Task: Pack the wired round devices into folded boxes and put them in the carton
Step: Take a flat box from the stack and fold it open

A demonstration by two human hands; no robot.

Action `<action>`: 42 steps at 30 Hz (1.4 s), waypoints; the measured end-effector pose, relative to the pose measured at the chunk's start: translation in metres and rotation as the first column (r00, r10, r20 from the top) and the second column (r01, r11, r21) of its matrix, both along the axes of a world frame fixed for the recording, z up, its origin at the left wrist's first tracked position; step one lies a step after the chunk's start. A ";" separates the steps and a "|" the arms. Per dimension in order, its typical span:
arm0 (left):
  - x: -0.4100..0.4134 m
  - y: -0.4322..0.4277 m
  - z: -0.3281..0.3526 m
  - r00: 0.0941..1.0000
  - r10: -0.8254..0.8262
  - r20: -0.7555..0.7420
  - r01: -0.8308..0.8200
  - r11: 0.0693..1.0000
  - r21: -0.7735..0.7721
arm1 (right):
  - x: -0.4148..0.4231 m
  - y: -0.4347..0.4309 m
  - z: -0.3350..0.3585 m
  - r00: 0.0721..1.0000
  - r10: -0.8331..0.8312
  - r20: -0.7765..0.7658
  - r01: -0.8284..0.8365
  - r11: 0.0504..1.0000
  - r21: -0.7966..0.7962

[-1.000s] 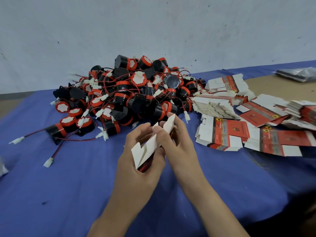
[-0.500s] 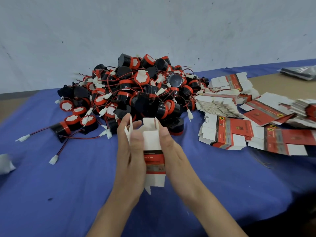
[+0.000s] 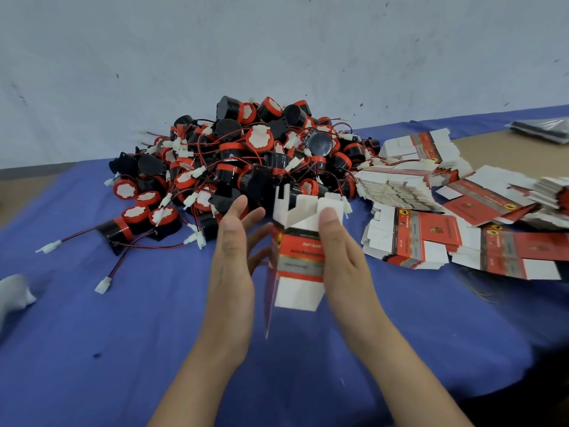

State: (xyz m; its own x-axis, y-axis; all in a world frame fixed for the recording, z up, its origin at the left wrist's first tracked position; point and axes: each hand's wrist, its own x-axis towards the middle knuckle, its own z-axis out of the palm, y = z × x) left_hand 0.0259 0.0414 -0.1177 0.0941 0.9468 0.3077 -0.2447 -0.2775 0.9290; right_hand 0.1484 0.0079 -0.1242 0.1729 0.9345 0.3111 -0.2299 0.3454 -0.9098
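A red, grey and white small box [image 3: 300,260] stands upright in the air above the blue cloth, its top flaps open. My right hand [image 3: 340,257] grips its right side, thumb on the front near the top. My left hand [image 3: 234,257] is beside the box's left edge with fingers straight and spread; whether it touches the box is unclear. Behind them lies a big pile of black-and-red round devices [image 3: 246,158] with red wires and white plugs. Flat unfolded boxes [image 3: 431,235] lie in stacks to the right.
A blue cloth [image 3: 123,349] covers the table. Loose devices and plugs [image 3: 103,285] trail out at the left of the pile. A white scrap [image 3: 14,292] lies at the left edge. A dark plastic bag [image 3: 542,127] sits far right on bare wood.
The flat box was opened into a tube and turned upright. My left hand has let go of its front and spread open at the left side; my right hand now holds it.
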 end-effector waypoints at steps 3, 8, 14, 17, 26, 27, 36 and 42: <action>-0.007 -0.001 -0.009 0.995 0.028 -0.095 -0.031 0.999 -0.025 | 0.007 0.006 0.002 0.997 0.019 -0.081 -0.027 0.995 -0.095; -0.015 -0.005 -0.005 0.977 -0.169 -0.131 0.128 0.953 -0.275 | 0.015 0.009 0.005 0.939 0.106 -0.327 -0.164 0.974 -0.155; -0.008 -0.021 0.020 0.897 -0.436 -0.069 0.412 0.883 -0.225 | 0.022 0.002 0.010 0.889 0.222 -0.401 -0.325 0.923 -0.208; -0.010 -0.029 0.027 0.885 -0.461 -0.069 0.428 0.862 -0.271 | 0.018 0.002 0.013 0.905 0.197 -0.377 -0.293 0.931 -0.217; -0.016 -0.011 0.000 0.978 0.098 -0.184 -0.099 0.995 0.004 | 0.020 0.007 0.004 0.986 -0.151 0.071 0.154 0.987 -0.039; -0.013 -0.013 -0.002 0.972 0.132 -0.195 -0.123 0.991 0.054 | 0.016 0.004 0.003 0.988 -0.108 0.112 0.108 0.994 -0.001; 0.007 -0.030 -0.017 0.938 -0.038 -0.343 0.135 0.955 0.264 | -0.003 -0.002 -0.004 0.972 -0.025 0.235 0.012 0.998 0.057; 0.004 -0.025 -0.020 0.975 -0.023 -0.220 0.062 0.983 0.173 | -0.001 -0.004 0.002 0.989 -0.004 0.151 -0.004 0.999 0.052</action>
State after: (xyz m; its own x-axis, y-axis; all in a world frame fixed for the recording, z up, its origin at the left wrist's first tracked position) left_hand 0.0301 0.0166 -0.1376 0.2161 0.8725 0.4382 -0.0591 -0.4363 0.8979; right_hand 0.1474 0.0044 -0.1223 0.1200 0.9164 0.3819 -0.0917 0.3933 -0.9148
